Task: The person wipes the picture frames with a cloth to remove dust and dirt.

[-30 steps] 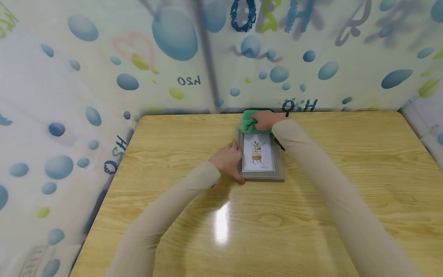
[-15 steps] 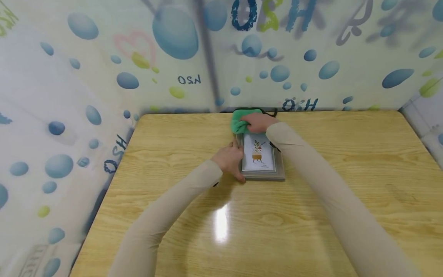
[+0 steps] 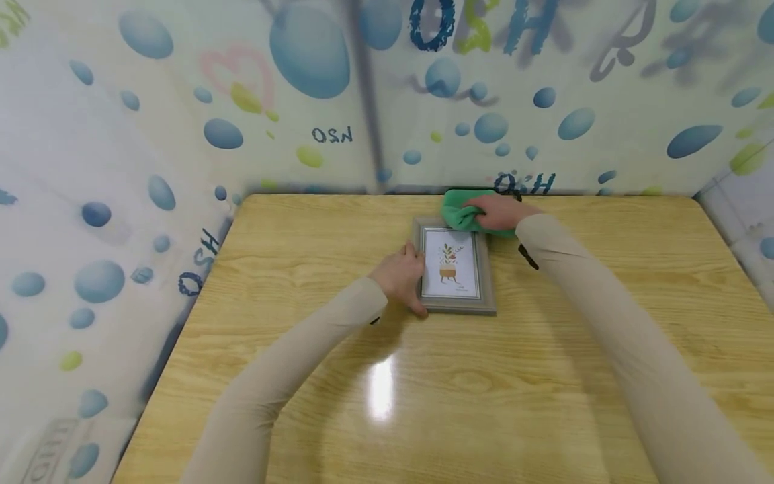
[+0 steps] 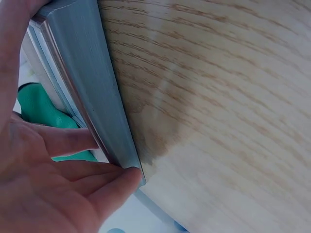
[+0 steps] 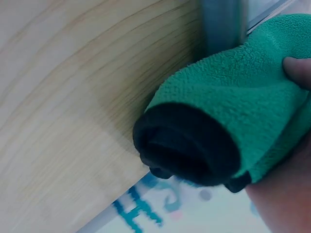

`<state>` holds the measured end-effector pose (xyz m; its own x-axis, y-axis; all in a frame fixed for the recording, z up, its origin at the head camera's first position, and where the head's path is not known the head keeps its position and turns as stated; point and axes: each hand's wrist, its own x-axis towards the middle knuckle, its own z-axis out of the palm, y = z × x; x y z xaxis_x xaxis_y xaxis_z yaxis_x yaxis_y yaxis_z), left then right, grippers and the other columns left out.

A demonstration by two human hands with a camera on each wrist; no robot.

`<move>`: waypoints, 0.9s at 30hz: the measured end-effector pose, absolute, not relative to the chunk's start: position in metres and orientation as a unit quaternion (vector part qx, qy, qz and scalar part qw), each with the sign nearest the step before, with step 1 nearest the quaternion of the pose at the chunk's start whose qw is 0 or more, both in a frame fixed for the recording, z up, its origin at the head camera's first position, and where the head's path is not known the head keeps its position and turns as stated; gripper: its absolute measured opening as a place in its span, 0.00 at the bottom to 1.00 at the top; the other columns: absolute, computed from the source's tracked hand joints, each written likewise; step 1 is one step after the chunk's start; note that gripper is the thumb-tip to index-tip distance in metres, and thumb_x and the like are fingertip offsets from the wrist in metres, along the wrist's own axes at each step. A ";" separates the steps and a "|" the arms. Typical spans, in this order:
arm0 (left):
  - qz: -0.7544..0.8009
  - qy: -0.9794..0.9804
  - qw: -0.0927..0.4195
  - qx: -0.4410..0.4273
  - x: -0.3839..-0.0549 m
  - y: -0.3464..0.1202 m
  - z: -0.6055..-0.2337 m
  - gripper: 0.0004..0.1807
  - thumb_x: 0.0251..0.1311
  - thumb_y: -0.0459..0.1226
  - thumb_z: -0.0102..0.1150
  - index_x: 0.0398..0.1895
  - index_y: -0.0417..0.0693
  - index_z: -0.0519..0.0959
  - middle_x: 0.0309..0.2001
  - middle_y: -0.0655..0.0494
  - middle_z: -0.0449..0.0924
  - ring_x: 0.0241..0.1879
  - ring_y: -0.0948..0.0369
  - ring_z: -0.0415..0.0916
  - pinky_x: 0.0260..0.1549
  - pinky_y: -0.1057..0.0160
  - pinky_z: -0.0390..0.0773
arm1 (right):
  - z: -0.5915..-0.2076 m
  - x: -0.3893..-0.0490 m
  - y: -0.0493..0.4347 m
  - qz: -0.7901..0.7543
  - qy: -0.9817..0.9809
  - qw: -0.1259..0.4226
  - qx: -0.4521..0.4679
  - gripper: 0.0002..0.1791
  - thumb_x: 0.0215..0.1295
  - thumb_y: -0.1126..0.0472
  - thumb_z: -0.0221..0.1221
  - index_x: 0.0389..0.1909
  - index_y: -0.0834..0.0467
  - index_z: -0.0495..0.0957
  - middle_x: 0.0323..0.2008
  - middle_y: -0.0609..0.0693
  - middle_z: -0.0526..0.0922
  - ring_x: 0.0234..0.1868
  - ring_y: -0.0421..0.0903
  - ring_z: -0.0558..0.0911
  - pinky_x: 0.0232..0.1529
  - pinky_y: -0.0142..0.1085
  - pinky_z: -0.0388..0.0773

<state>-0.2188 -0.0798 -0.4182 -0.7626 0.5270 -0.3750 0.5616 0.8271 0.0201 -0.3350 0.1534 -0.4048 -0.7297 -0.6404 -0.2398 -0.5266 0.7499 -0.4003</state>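
Note:
A grey picture frame lies face up on the wooden table, showing a print of a potted plant. My left hand holds the frame's left side, its thumb by the near corner and its fingers further up. In the left wrist view those fingers touch the frame's outer side. My right hand grips a bunched green cloth with dark edging over the frame's far edge. Close up in the right wrist view, the cloth folds around the frame's corner, and the thumb presses into it.
Wood-grain table surface surrounds the frame. A wall covering with blue and green spots rises directly behind the table's far edge, close to the right hand. A similar covering stands along the left side.
My right hand first slid the cloth left along the frame's far edge, then right past its starting place, uncovering the far left corner. My left hand stays on the frame, which has hardly moved.

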 end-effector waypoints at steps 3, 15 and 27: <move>-0.048 0.937 0.188 0.290 -0.219 -0.080 -0.418 0.70 0.33 0.66 0.73 0.70 0.27 0.54 0.68 0.21 0.47 0.67 0.38 0.57 0.58 0.53 0.69 | -0.405 -0.331 0.165 -0.161 0.915 0.174 -0.325 0.22 0.71 0.69 0.44 0.64 0.69 0.67 0.62 0.68 0.69 0.63 0.65 0.67 0.62 0.56 0.62; -0.044 0.938 0.196 0.283 -0.219 -0.079 -0.419 0.70 0.34 0.65 0.73 0.71 0.27 0.53 0.69 0.21 0.44 0.68 0.38 0.54 0.60 0.53 0.67 | -0.393 -0.314 0.193 -0.202 0.920 0.124 -0.311 0.20 0.70 0.71 0.45 0.61 0.71 0.68 0.55 0.71 0.74 0.50 0.64 0.76 0.53 0.56 0.69; -0.035 0.940 0.207 0.270 -0.216 -0.080 -0.413 0.69 0.36 0.63 0.74 0.72 0.29 0.52 0.70 0.23 0.41 0.69 0.39 0.52 0.62 0.54 0.63 | -0.404 -0.297 0.189 -0.161 0.914 0.120 -0.353 0.23 0.68 0.71 0.48 0.64 0.72 0.65 0.58 0.73 0.69 0.60 0.68 0.68 0.58 0.58 0.65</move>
